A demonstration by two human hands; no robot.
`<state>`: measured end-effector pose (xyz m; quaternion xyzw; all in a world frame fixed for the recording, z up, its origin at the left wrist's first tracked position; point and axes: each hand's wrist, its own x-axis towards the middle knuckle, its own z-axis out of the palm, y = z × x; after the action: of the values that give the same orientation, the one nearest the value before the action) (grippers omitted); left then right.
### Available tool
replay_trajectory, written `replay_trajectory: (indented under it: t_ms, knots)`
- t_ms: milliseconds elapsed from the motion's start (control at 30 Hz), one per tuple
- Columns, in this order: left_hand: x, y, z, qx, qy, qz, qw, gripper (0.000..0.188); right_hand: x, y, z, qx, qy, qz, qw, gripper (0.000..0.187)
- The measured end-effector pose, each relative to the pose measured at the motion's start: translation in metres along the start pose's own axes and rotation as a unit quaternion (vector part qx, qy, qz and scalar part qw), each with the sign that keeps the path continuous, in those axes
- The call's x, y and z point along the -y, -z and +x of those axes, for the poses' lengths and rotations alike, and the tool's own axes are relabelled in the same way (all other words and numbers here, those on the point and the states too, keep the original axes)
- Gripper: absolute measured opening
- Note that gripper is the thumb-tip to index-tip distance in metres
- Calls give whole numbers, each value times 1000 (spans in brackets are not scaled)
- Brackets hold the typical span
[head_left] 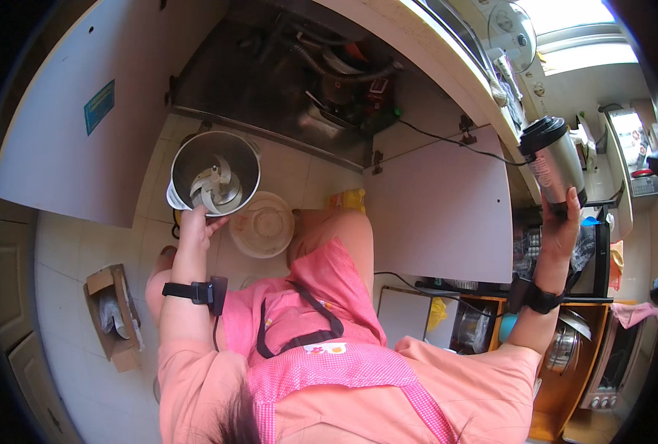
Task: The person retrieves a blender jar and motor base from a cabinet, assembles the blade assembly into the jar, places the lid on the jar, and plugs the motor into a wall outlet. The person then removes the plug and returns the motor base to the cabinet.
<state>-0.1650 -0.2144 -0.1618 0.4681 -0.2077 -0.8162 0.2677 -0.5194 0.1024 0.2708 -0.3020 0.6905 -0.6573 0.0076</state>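
My left hand (201, 229) grips the near rim of a deep metal pot (251, 174) with pale handles, fingers against its outside. Several white curved plastic pieces (221, 185) lie inside the pot. To the right, at the counter's edge, my right hand (563, 228) is wrapped round the lower end of a silver cylinder with a black cap (557, 164). This cylinder is tilted, and I cannot tell its exact kind. A black cord (447, 140) runs from the cabinet towards it.
Before me is an open low cabinet (270, 103) with dark things inside, its left door (85, 111) and right door (447, 207) swung out. A round whitish tub (266, 248), a yellow package (349, 200) and an open cardboard box (103, 325) are on the floor. Pans (565, 344) fill a right-hand shelf.
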Motion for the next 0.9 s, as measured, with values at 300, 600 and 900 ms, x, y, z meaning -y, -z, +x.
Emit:
replay_trajectory:
  t_ms: [300,600,900]
  knots:
    - [0,4,-1,0,-4,-3,1000,39,25,15,18,-48,33,-47,997,60]
    - [4,-2,-4,-43,-25,8,999,34,-89,-54,-14,32,-163,-79,983,71]
    - [-4,-11,-19,-45,-43,12,998,35,-321,-172,-6,140,-174,-272,936,101]
